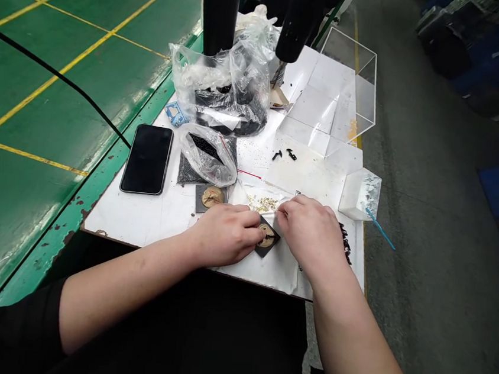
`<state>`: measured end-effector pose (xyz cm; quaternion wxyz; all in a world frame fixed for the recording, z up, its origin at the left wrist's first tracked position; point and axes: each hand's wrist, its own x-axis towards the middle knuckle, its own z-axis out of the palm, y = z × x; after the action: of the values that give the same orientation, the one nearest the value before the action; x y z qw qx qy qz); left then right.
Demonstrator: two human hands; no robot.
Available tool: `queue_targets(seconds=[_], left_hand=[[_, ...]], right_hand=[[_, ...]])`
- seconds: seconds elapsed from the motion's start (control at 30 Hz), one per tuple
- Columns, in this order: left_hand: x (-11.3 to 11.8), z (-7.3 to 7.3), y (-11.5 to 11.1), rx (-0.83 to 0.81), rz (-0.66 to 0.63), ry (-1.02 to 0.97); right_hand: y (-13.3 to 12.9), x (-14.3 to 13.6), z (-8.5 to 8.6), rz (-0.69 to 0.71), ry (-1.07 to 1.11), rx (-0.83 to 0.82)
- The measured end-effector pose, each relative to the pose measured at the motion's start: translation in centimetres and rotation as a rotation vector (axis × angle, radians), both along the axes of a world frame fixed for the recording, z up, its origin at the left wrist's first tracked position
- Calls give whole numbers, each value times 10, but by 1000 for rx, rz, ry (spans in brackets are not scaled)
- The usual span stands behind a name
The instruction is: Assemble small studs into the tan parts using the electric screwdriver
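Two forearms point(133, 276) angle inward over a white bench point(152, 215). The left hand point(229, 235) touches a dark square block point(267, 241) with a round tan centre; the right hand point(311, 229) bunches beside small gold rings point(264, 204). Whether either hand is pinching anything, I cannot tell.

Phone point(147, 159) at far left of the table point(152, 218). Zip bag point(211, 159) right of it; bigger plastic bag point(232, 96) behind that. One square block point(211, 198) in front of the zip bag, just behind my left hand point(229, 232). Second block point(269, 238) at my left fingertips, between my hands. Small rings point(263, 203) on the sheet behind it, beside my right hand point(312, 226). Two small hooked parts point(291, 154) farther back, acrylic box point(366, 95) behind them. Cup point(360, 195) at right edge, stick point(381, 229) poking outward from it.
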<state>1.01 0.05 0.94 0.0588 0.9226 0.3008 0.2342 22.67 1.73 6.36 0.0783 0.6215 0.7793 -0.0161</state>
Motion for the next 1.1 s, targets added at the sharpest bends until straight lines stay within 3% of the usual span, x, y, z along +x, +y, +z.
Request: queue_targets(seconds=[0.17, 0.33, 0.53, 0.77, 1.1], left_hand=[[0, 1, 1, 11, -9, 5], [-1, 1, 1, -9, -19, 2], [-1, 0, 1, -6, -13, 14], [0, -1, 0, -8, -8, 11], [1, -1, 0, 7, -9, -3]], right_hand=[[1, 6, -4, -11, 35, 32], [-6, 25, -9, -21, 275, 35], [-32, 38, -4, 236, 554, 57], [-42, 40, -14, 486, 496, 241], [-40, 43, -15, 505, 471, 235]])
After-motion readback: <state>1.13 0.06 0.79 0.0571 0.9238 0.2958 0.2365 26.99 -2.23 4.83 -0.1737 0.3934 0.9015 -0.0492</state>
